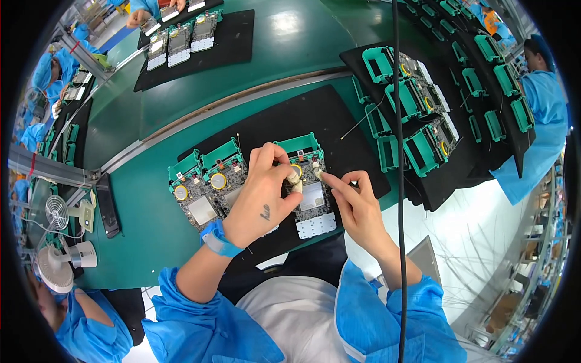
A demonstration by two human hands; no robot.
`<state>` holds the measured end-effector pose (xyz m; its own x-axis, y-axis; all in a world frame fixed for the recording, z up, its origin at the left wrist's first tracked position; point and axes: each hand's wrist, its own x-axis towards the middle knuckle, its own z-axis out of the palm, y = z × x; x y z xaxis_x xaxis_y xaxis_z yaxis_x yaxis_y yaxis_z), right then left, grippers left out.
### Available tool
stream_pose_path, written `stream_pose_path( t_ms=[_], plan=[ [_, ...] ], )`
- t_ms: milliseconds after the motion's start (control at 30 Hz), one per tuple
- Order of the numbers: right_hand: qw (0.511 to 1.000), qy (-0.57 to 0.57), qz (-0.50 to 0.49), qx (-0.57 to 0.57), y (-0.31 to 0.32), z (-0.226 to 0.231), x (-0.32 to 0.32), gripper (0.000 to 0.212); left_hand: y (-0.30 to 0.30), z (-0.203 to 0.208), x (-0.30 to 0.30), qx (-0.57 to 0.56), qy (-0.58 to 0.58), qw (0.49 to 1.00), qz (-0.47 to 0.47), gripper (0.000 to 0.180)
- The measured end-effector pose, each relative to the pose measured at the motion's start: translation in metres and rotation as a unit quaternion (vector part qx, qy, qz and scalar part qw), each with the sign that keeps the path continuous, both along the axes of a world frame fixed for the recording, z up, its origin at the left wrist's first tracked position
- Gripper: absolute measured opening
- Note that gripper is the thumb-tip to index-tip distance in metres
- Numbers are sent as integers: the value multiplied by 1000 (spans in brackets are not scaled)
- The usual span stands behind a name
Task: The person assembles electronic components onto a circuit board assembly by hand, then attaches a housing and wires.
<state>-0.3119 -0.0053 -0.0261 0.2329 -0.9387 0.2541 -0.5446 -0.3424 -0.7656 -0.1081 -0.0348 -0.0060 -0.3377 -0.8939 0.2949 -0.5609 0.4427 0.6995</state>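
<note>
A circuit board [313,202] in a green plastic frame [299,144] lies on a black mat in front of me. My left hand [260,190], with a blue wrist strap [219,240], reaches over its left side. The thumb and index finger, in cream finger cots, pinch close to the yellow-ringed round part; whatever is between them is hidden. From the right, my right hand [360,209] stretches its cot-covered index finger to the board's upper right edge. Its thumb stays apart. Two similar boards lie to the left, one a leftmost board [200,206], the other partly behind my left hand.
A black cable [399,181] hangs down right of my hands. More framed boards [426,142] sit on a black mat at right. A phone [108,206] and small fans [57,212] are at left. Beyond the metal rail, a person's hands [139,18] handle boards.
</note>
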Motion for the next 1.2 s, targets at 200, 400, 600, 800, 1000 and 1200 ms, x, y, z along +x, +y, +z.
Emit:
stream_pose_path(
  t_ms=[200, 400, 600, 800, 1000, 1200],
  plan=[
    [998, 44, 24, -31, 6, -4, 0, 45, 2, 3, -1, 12, -7, 1000, 4, 22],
    [991, 116, 29, -60, 7, -12, 5, 52, 2, 2, -3, 15, -10, 1000, 13, 23],
    [966, 204, 2, -159, 9, -16, 9, 59, 3, 3, -8, 2, -13, 1000, 19, 22],
    [968, 211, 3, -133, 7, -8, 11, 59, 4, -9, -6, -19, 0, 999, 27, 22],
    [942, 262, -26, -209, 14, -19, 17, 61, 5, -11, -9, -31, 2, 999, 39, 22],
    [972, 140, -130, -138, -23, -17, -12, 35, 40, 9, 18, -100, -37, 980, 167, 36]
  ],
)
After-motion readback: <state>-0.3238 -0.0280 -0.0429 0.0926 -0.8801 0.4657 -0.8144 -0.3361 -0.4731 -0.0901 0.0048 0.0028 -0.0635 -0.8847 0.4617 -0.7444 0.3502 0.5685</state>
